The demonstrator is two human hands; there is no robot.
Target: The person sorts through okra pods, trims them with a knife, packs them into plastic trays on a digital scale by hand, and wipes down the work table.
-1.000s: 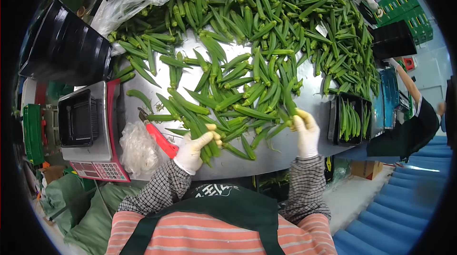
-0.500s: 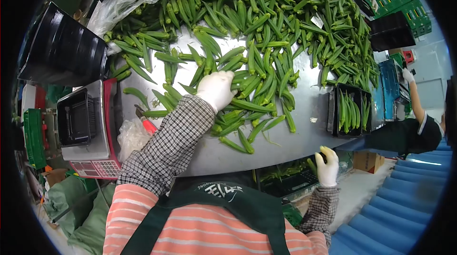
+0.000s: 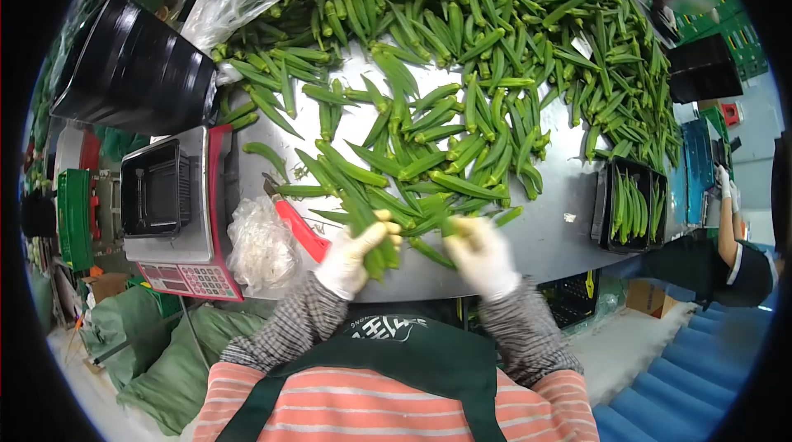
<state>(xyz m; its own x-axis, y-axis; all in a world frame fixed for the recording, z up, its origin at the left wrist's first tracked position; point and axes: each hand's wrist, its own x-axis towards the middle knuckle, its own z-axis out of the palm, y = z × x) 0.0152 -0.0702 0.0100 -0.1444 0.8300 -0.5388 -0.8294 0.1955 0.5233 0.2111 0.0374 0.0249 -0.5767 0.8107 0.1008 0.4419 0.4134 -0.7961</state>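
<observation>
My left hand (image 3: 345, 265), in a white glove, is wrapped round a few green okra pods (image 3: 360, 219) near the front edge of the steel table. To its right, my white-gloved right hand (image 3: 485, 259) is smeared by motion, its fingers closed on an okra pod (image 3: 450, 236). Loose okra (image 3: 437, 153) lies scattered just beyond both hands. Close to my left hand rests a tool with a red handle (image 3: 302, 232), beside a crumpled clear plastic bag (image 3: 262, 246).
A large okra heap (image 3: 462, 13) covers the far side. Left are a scale (image 3: 194, 265) with a black tray (image 3: 153, 190) and a tall black bin (image 3: 136, 71). At right stands a black tray (image 3: 606, 203) of aligned okra; a co-worker's arm (image 3: 728, 219) is beyond.
My left hand has drawn back from the scattered okra towards me, with pods in it. My right hand has come up from below the table edge to above it, near the left.
</observation>
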